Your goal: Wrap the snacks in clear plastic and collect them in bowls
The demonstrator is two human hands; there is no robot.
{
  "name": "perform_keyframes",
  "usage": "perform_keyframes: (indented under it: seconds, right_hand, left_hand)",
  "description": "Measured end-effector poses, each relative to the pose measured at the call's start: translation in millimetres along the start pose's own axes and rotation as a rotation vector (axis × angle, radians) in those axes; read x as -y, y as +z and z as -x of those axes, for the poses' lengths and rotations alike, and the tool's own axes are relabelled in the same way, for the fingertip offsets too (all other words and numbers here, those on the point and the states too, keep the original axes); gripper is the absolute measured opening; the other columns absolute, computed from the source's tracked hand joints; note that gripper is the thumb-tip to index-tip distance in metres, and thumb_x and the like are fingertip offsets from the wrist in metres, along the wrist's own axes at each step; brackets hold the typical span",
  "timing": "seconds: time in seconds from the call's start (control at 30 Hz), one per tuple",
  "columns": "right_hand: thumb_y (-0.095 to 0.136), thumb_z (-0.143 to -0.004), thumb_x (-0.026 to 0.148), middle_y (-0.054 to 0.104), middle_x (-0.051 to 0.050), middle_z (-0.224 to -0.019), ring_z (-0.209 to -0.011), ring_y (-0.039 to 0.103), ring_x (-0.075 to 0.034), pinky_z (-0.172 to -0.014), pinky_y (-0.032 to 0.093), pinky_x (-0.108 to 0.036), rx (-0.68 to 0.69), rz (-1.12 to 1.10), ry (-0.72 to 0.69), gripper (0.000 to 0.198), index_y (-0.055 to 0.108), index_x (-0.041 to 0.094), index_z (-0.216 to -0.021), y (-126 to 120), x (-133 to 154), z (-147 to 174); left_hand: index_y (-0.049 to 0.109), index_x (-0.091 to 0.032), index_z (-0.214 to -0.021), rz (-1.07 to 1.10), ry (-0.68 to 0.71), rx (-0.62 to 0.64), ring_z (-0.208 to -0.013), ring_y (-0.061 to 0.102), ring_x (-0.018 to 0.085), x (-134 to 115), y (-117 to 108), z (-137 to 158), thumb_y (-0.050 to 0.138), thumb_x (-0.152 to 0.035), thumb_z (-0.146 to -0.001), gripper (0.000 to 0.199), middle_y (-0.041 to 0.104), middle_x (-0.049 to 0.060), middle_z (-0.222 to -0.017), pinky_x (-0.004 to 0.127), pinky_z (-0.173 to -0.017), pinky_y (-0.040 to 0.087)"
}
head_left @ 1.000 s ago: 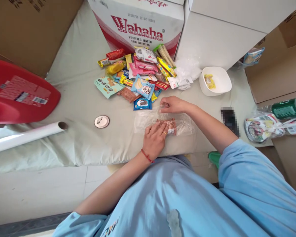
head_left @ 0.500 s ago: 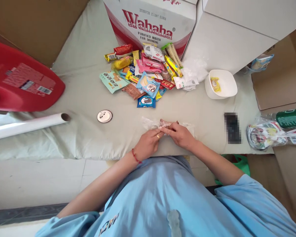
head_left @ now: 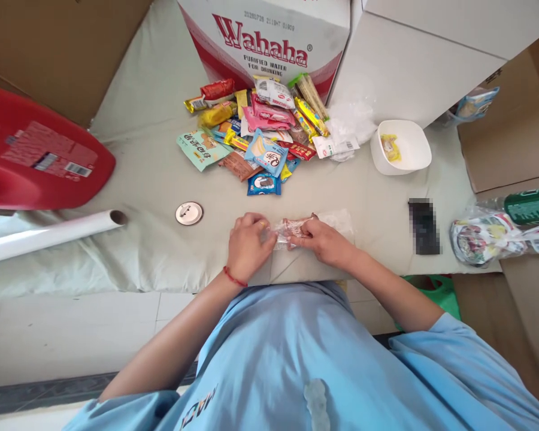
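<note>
On the pale cloth, close to the table's front edge, a clear plastic bag lies stretched out. A small brown object is in or under its film; its kind I cannot make out. My left hand pinches the bag's left end between thumb and fingers. From the right, my right hand presses thumb and fingers onto the bag at the brown object, partly covering it. To the left of my hands lies a round pin badge, its pin side up.
Several wrapped snacks are heaped before a Wahaha carton. At right stand a white bowl holding a yellow wrapper, a blurred dark phone-like object and a green-labelled bottle. A white tube and red container occupy the left.
My left hand has moved left, away from my right hand, drawing out the bag's left end. The bag and brown object show more between the hands. My view has shifted slightly.
</note>
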State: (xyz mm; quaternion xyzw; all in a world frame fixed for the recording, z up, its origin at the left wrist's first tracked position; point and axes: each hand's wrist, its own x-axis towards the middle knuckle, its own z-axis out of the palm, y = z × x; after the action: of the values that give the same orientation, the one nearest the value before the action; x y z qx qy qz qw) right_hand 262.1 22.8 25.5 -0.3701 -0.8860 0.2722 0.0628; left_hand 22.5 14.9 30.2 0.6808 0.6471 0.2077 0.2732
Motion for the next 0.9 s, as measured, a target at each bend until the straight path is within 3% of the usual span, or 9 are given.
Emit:
perform_keyframes:
  seconds: [0.13,0.23,0.3,0.47,0.57,0.67,0.73,0.8,0.9]
  right_hand:
    - [0.042,-0.108,0.026,0.058,-0.005,-0.102,-0.094,0.052,-0.022,-0.093,0.044,-0.038,-0.030,-0.107,-0.027,0.037,0.074,0.029,-0.126,-1.5,2.0,-0.1]
    - [0.043,-0.104,0.020,0.062,-0.009,-0.116,-0.108,0.055,-0.025,-0.101,0.047,-0.045,-0.050,-0.074,-0.070,0.038,0.072,0.027,-0.128,-4.3,5.1,4.8]
    - [0.047,-0.101,0.019,0.061,-0.014,-0.131,-0.122,0.054,-0.028,-0.107,0.046,-0.050,-0.066,-0.059,-0.085,0.038,0.069,0.024,-0.131,-9.7,6.3,12.7]
    - [0.050,-0.100,0.028,0.063,-0.016,-0.143,-0.131,0.059,-0.029,-0.110,0.049,-0.050,-0.082,-0.248,-0.084,0.041,0.066,0.024,-0.138,-26.6,0.2,41.1]
    - [0.043,-0.104,0.032,0.072,-0.011,-0.122,-0.110,0.068,-0.025,-0.099,0.055,-0.045,-0.325,-0.280,0.217,0.040,0.067,0.028,-0.136,-25.2,-8.4,49.7]
    - [0.060,-0.097,0.044,0.065,-0.016,-0.124,-0.112,0.061,-0.032,-0.101,0.052,-0.052,-0.556,-0.032,0.567,0.046,0.066,0.022,-0.137,-14.5,-17.6,49.9]
    - [0.072,-0.089,0.043,0.058,-0.019,-0.134,-0.125,0.051,-0.038,-0.106,0.047,-0.058,-0.517,0.088,0.610,0.045,0.069,0.021,-0.127,-9.5,-22.0,49.9]
    - [0.070,-0.089,0.034,0.057,-0.019,-0.137,-0.128,0.049,-0.038,-0.107,0.046,-0.055,-0.446,0.095,0.590,0.026,0.072,0.020,-0.110,-12.2,-23.4,50.3]
    - [0.061,-0.093,0.028,0.067,-0.014,-0.115,-0.103,0.062,-0.029,-0.091,0.051,-0.041,-0.359,-0.008,0.599,0.013,0.067,0.020,-0.100,-31.9,-16.5,42.9]
  left_hand:
    - [0.062,-0.022,-0.077,0.382,-0.152,0.098,-0.065,0.061,0.017,-19.4,-7.4,7.8,0.066,-0.041,-0.084,0.021,0.062,-0.001,-0.067,0.030,-0.067,0.052]
    - [0.062,-0.021,-0.088,0.723,-0.255,0.147,-0.068,0.067,0.017,-41.0,2.8,0.2,0.066,-0.036,-0.084,0.016,0.068,-0.001,-0.073,0.029,-0.065,0.055]
    - [0.064,-0.020,-0.097,0.774,-0.257,0.185,-0.076,0.071,0.018,-53.1,13.6,-6.1,0.061,-0.030,-0.085,0.016,0.073,0.002,-0.084,0.031,-0.071,0.058]
    - [0.071,-0.016,-0.110,0.342,0.110,0.146,-0.106,0.068,0.024,-62.1,31.1,-4.3,0.053,-0.018,-0.085,0.031,0.070,0.011,-0.112,0.042,-0.101,0.056]
    - [0.069,-0.011,-0.120,0.046,0.301,0.145,-0.112,0.063,0.028,-63.1,37.3,5.4,0.054,-0.013,-0.083,0.040,0.065,0.017,-0.118,0.044,-0.102,0.054]
    - [0.062,-0.008,-0.134,-0.233,0.356,0.145,-0.118,0.060,0.032,-67.0,44.0,14.9,0.054,-0.015,-0.088,0.047,0.062,0.022,-0.131,0.048,-0.102,0.051]
    - [0.059,-0.008,-0.140,-0.356,0.377,0.142,-0.121,0.058,0.033,-69.0,46.7,19.8,0.050,-0.014,-0.093,0.048,0.060,0.023,-0.140,0.049,-0.102,0.049]
    - [0.061,-0.009,-0.139,-0.433,0.408,0.147,-0.118,0.059,0.032,-69.2,47.3,23.2,0.045,-0.012,-0.097,0.045,0.060,0.022,-0.143,0.047,-0.097,0.049]
    - [0.067,-0.009,-0.132,-0.503,0.454,0.157,-0.111,0.061,0.031,-67.6,47.7,25.1,0.040,-0.010,-0.099,0.042,0.061,0.021,-0.144,0.045,-0.090,0.049]
